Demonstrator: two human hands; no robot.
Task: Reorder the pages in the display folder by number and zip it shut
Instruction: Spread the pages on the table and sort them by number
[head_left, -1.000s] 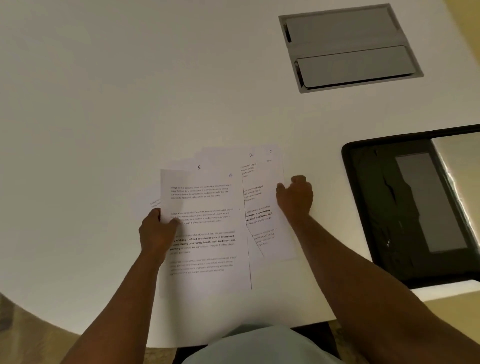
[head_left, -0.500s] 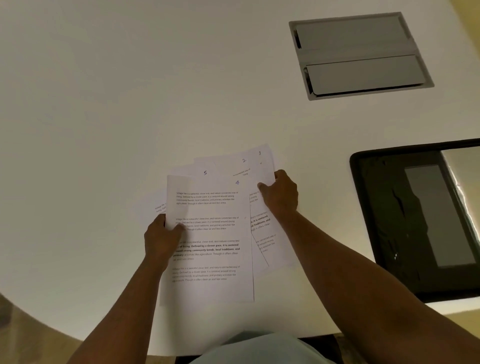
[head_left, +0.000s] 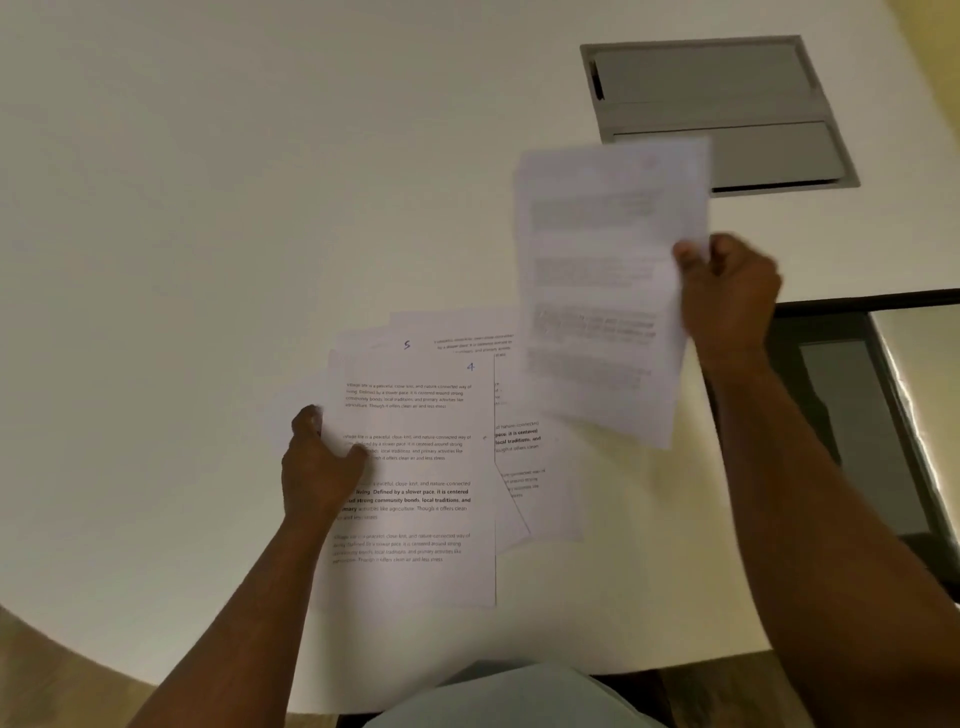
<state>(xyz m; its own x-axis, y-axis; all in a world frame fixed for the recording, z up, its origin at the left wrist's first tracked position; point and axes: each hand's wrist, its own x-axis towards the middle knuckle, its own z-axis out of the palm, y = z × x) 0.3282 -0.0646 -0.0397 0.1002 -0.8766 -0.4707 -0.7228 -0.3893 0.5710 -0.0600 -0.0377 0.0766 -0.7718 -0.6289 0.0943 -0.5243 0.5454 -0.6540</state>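
Observation:
Several printed pages lie fanned on the white table (head_left: 208, 234). The top page, marked 4 (head_left: 415, 467), is gripped at its left edge by my left hand (head_left: 319, 467). A page marked 5 (head_left: 408, 344) peeks out behind it, and more pages (head_left: 519, 441) show to the right. My right hand (head_left: 727, 296) pinches one blurred page (head_left: 602, 291) by its right edge and holds it up above the table. The black display folder (head_left: 852, 415) lies open at the right edge.
A grey cable hatch (head_left: 717, 109) is set into the table at the far right, partly behind the lifted page. The table's curved front edge runs near my body, with floor visible at the lower left.
My right hand has pulled one page out of the fan and lifted it up and to the right. My left hand still holds page 4 in place.

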